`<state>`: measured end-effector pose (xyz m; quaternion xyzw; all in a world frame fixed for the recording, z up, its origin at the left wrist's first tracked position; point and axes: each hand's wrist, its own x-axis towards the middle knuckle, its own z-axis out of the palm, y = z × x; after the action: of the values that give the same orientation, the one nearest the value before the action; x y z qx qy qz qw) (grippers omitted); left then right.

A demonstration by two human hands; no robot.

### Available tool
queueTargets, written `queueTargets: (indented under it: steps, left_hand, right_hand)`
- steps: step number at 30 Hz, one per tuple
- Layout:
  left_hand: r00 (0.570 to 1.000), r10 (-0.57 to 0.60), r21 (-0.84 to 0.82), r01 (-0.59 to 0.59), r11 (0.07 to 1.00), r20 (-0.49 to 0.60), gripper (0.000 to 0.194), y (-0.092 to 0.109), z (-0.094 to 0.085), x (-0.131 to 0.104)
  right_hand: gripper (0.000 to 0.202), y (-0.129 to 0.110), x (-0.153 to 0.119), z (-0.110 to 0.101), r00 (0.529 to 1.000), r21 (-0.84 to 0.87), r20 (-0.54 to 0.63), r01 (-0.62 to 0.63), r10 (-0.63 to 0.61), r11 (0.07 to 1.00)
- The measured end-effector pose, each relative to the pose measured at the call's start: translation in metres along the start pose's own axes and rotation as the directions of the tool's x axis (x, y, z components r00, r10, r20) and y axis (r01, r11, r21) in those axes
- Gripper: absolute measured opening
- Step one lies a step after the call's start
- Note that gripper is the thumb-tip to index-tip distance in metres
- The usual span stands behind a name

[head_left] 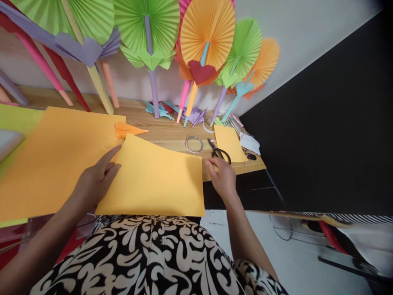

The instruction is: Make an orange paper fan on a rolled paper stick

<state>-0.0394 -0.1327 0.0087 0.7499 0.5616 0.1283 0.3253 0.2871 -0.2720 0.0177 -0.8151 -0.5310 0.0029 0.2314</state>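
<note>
A large yellow-orange paper sheet (153,176) lies in front of me, its near part reaching over the table edge towards my body. My left hand (97,177) is at its left edge, with index finger stretched forward and thumb apart on the paper. My right hand (221,176) is just beyond the right edge, its fingers curled together; whatever may be in them is hidden. Black-handled scissors (220,152) lie just past my right hand. A small pleated orange paper piece (129,129) rests beyond my left fingertip.
Larger orange sheets (73,143) cover the left of the wooden table (172,133). A wire coil (194,144), a smaller yellow sheet (230,141) and purple paper scraps (195,116) lie further back. Several paper fans (207,32) lean against the wall. A black panel (331,123) stands right.
</note>
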Motion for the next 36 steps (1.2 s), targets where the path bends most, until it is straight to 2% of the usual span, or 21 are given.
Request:
queueTargets:
  steps: [2, 4, 6, 8, 11, 15, 18, 20, 22, 25, 27, 30, 33, 36]
  left_hand:
    - [0.999, -0.001, -0.025, 0.0, 1.0, -0.047, 0.059, 0.003, 0.003, -0.001]
    - [0.994, -0.017, -0.041, 0.013, 0.999, -0.103, 0.056, 0.002, 0.005, -0.002]
    - [0.989, -0.05, -0.052, 0.043, 0.998, -0.137, 0.053, -0.001, 0.006, -0.002]
    - [0.991, -0.067, -0.064, 0.06, 0.996, -0.117, 0.049, -0.006, 0.005, -0.002]
    - [0.998, -0.046, -0.075, 0.042, 0.996, -0.053, 0.047, -0.008, 0.003, -0.001]
    - [0.998, -0.009, -0.108, 0.002, 0.994, -0.063, 0.047, -0.003, 0.011, 0.007]
    - [0.997, 0.002, -0.149, -0.014, 0.989, -0.076, 0.051, 0.003, 0.022, 0.013]
    - [0.997, 0.002, -0.17, -0.016, 0.985, -0.082, 0.054, 0.007, 0.029, 0.016]
    - [0.997, 0.003, -0.175, -0.016, 0.984, -0.071, 0.056, 0.01, 0.032, 0.017]
    - [0.998, 0.007, -0.132, -0.016, 0.991, -0.068, 0.057, 0.012, 0.034, 0.018]
    - [0.997, 0.015, -0.065, -0.02, 0.998, -0.075, 0.056, 0.012, 0.035, 0.019]
    - [0.995, 0.039, 0.115, -0.029, 0.993, -0.086, 0.054, 0.011, 0.036, 0.02]
    - [0.994, 0.071, 0.326, -0.04, 0.945, -0.083, 0.051, 0.01, 0.035, 0.02]
    - [0.989, 0.136, 0.449, -0.099, 0.888, -0.052, 0.048, 0.007, 0.03, 0.021]
  right_hand:
    - [0.026, -0.018, 0.03, 0.018, 0.99, -0.149, 0.103, 0.11, -0.095, 0.983]
    - [0.025, -0.031, 0.054, 0.038, 0.971, -0.292, 0.204, 0.178, -0.12, 0.94]
    - [0.021, -0.037, 0.069, 0.053, 0.963, -0.318, 0.236, 0.203, -0.13, 0.926]
    - [0.015, -0.036, 0.079, 0.06, 0.96, -0.305, 0.237, 0.216, -0.146, 0.928]
    - [0.012, -0.022, 0.096, 0.055, 0.968, -0.275, 0.188, 0.213, -0.165, 0.938]
    - [0.018, 0.009, 0.127, 0.036, 0.981, -0.186, 0.049, 0.192, -0.186, 0.964]
    - [0.02, 0.025, 0.137, 0.026, 0.979, -0.122, -0.005, 0.201, -0.203, 0.972]
    - [0.025, 0.027, 0.129, 0.023, 0.972, -0.103, 0.018, 0.236, -0.236, 0.966]
    - [0.031, 0.022, 0.11, 0.02, 0.954, -0.066, 0.078, 0.295, -0.29, 0.953]
    - [0.03, 0.01, 0.07, 0.016, 0.894, 0.075, 0.203, 0.392, -0.399, 0.917]
    - [0.031, 0.005, 0.043, 0.012, 0.86, 0.139, 0.262, 0.415, -0.438, 0.899]
    - [0.037, 0.004, 0.011, 0.008, 0.834, 0.131, 0.34, 0.415, -0.434, 0.9]
    - [0.063, 0.008, -0.01, 0.01, 0.796, 0.106, 0.425, 0.43, -0.432, 0.897]
    - [0.095, 0.013, -0.023, 0.014, 0.767, 0.081, 0.486, 0.439, -0.42, 0.895]
